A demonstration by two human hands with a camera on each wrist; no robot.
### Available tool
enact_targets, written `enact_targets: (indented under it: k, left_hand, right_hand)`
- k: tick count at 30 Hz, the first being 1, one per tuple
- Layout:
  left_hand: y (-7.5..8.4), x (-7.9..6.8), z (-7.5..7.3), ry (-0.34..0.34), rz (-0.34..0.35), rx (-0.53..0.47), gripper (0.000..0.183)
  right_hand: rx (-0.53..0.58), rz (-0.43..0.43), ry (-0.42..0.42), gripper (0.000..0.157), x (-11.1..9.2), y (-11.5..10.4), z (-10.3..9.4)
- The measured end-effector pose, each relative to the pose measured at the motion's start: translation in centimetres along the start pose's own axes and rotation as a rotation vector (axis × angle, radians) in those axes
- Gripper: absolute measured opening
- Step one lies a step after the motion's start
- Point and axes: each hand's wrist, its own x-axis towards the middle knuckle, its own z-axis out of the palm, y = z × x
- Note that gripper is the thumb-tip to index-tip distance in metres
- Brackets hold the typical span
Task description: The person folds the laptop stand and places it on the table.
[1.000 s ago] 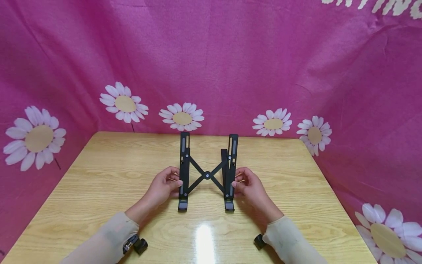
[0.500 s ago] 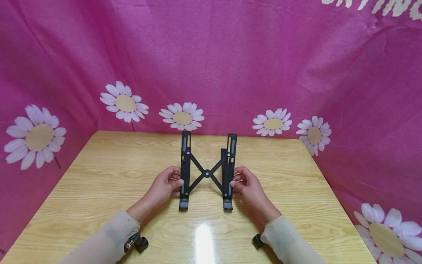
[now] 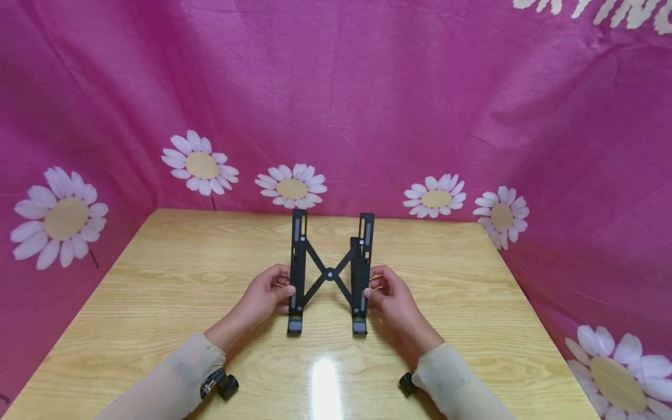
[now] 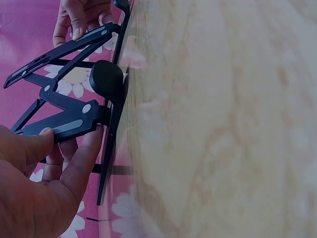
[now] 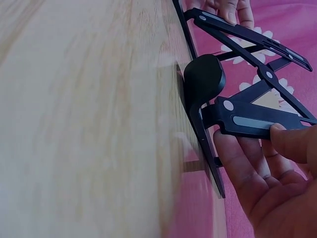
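Note:
A black folding laptop stand [image 3: 329, 274] stands on the wooden table, its two slotted side arms joined by an X-shaped crossbar. My left hand [image 3: 269, 293] pinches the left arm, thumb on the top face and fingers under it, as the left wrist view shows on the stand's near arm [image 4: 64, 126]. The right arm is pinched the same way by my right hand [image 3: 391, 294]; in the right wrist view the thumb lies by the grey pad strip [image 5: 252, 123]. Hooked feet [image 3: 295, 325] at the front point toward me.
The wooden table [image 3: 173, 268] carries a bright light reflection near its front. Behind and on both sides hangs a pink cloth [image 3: 336, 105] printed with white daisies. Small black cameras [image 3: 227, 386] sit at the wrists.
Both hands have moved slightly toward each other, bringing the stand's two arms closer together. The crossbar's centre has shifted a little away from me, and its X has become narrower.

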Motion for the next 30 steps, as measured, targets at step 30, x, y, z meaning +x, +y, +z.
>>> enact_targets:
  k: [30]
  left_hand:
    - [0.3,0.8,1.0,-0.032,-0.003,0.003,0.018]
  right_hand:
    - [-0.002,-0.057,0.000,0.030,0.3,0.2,1.0]
